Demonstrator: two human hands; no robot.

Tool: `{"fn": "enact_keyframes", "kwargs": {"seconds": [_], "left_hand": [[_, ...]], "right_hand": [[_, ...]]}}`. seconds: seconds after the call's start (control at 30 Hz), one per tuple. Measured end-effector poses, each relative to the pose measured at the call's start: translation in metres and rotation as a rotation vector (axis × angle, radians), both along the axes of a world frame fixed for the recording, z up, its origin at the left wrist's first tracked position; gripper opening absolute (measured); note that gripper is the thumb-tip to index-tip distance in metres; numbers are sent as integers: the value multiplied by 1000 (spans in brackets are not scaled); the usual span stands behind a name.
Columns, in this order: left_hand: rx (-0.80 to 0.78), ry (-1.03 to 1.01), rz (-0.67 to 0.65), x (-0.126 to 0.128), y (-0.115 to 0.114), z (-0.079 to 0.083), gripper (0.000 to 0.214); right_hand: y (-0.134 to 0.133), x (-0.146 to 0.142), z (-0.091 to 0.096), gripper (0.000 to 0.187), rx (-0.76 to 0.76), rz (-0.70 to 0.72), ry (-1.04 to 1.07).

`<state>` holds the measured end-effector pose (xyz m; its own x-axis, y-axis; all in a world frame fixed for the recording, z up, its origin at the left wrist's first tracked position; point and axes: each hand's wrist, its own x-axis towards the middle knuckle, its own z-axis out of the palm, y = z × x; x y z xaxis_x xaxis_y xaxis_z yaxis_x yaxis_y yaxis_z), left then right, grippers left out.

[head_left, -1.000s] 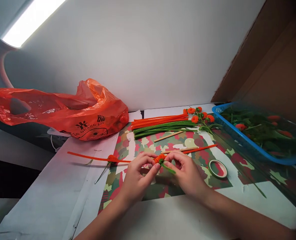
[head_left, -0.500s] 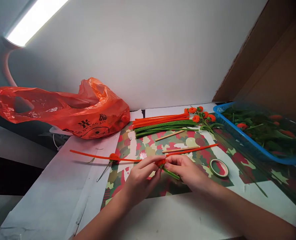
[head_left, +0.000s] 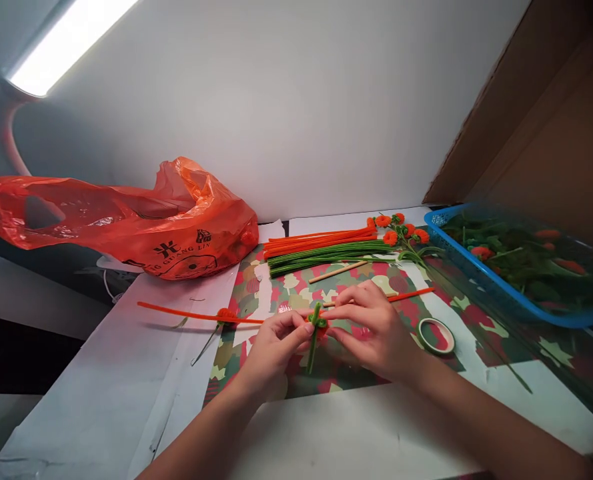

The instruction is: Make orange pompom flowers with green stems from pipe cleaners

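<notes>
My left hand (head_left: 279, 343) pinches a small pipe-cleaner flower (head_left: 321, 321) between thumb and forefinger. It has an orange head, green curls and a green stem piece that stands up towards me. Close by on its right is my right hand (head_left: 376, 330), fingers curved and apart, the index and thumb tips at the flower's edge. An orange pipe cleaner (head_left: 196, 314) runs out to the left behind my left hand. Another orange length (head_left: 413, 294) shows beyond my right hand. A finished orange flower head (head_left: 225, 316) lies left of my hands, beside a thin metal tool (head_left: 206, 348).
Orange pipe cleaners (head_left: 321, 243) and green ones (head_left: 331, 257) lie at the back with a wooden stick (head_left: 339, 271). Orange flowers (head_left: 401, 230) rest beside a blue basket (head_left: 506, 290). A tape roll (head_left: 450, 343) is at right, a red plastic bag (head_left: 196, 227) at left.
The flower has been turned so its green stem piece points up and towards me. My right hand has lifted and loosened its fingers; my left hand has shifted slightly left.
</notes>
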<state>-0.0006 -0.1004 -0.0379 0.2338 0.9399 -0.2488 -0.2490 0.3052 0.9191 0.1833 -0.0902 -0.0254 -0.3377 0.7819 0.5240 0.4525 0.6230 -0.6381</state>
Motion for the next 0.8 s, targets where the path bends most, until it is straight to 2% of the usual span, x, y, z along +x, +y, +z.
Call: {"fn": "enact_keyframes", "kwargs": {"seconds": [0.07,0.17,0.23,0.3,0.47,0.57,0.63,0.7,0.8], "left_hand": [[-69,-49,-22,0,0,-1,33],[-80,-39,-63,0,-1,-1,34],[-26,-4,-67,0,-2,0,33],[67,56,-35,2,-4,2,31],[378,288,72,4,-9,5,23],[590,457,106,5,-13,4,19],[764,575,129,5,-14,3,17],[943,660,143,5,-15,1,17],[1116,701,136,4,-15,-1,18]], "right_hand": [[1,2,-3,18,135,29,-95],[1,2,-6,13,209,29,-149],[-1,0,-7,12,194,11,-154],[-4,-4,-6,11,105,-18,-113],[-8,-16,-5,15,-266,-44,125],[-7,-18,-3,15,-638,-26,299],[-6,-16,-1,15,-998,30,397],[-5,-13,0,14,-1270,129,479],[-2,-8,-1,19,-1440,247,604]]}}
